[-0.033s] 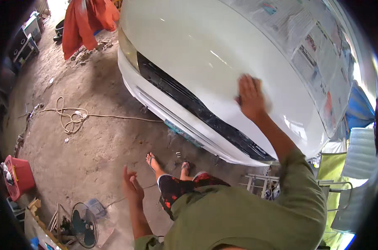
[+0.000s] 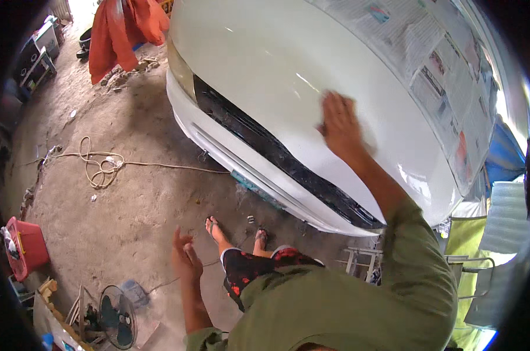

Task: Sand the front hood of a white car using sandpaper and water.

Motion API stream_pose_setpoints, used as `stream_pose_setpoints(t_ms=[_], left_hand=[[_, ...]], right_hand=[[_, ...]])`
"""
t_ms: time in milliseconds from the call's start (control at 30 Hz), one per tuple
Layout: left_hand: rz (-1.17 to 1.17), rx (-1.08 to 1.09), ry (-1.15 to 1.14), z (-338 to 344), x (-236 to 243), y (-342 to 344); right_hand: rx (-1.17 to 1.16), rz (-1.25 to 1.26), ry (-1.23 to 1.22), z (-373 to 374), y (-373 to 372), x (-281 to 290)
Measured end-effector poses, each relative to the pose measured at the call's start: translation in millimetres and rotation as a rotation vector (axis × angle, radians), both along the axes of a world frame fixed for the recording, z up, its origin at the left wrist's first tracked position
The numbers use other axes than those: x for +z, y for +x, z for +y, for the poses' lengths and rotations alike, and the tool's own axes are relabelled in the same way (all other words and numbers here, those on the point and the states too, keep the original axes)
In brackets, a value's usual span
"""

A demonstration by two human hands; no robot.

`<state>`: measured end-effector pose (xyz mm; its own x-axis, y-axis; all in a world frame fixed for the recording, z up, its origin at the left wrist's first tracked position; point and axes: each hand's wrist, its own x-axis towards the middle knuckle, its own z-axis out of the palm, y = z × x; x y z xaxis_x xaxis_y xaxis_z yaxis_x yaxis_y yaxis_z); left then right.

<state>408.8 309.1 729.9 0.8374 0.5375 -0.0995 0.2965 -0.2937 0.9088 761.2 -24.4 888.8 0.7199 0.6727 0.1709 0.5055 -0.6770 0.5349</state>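
My right hand (image 2: 340, 126) lies over the white car hood (image 2: 265, 76), blurred by motion. Its fingers are together and flat, and a thin dark edge shows beside them. What is pressed under the palm is too hidden and smeared to name. Off to the left, my left hand (image 2: 186, 257) hangs in the air above the floor, away from the car. Its fingers are apart, the index stretched out and the others loosely bent, with nothing in them. Below the hood runs the black grille (image 2: 265, 143) above the white bumper (image 2: 218, 149).
Newspaper and clear plastic sheeting (image 2: 432, 82) cover the windshield. A looped cord (image 2: 104, 164) crosses the dirt floor to the bumper. At left are a red bin (image 2: 28, 248) and a fan (image 2: 117, 319); a red cloth (image 2: 119, 41) hangs behind. A metal frame (image 2: 361, 260) stands at right.
My right hand has slid a little to the left and farther up the hood. The left hand has barely moved.
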Motion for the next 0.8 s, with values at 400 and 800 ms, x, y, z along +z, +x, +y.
stream_pose_setpoints(t_ms=[400, 800], left_hand=[[0.141, 0.133, -0.097, 3, -31, -93], [0.305, 0.571, -0.237, 1, -97, -239]], right_hand=[[0.051, -0.033, -0.149, 10, -5, -3], [0.177, 0.112, -0.333, 94, 28, -43]])
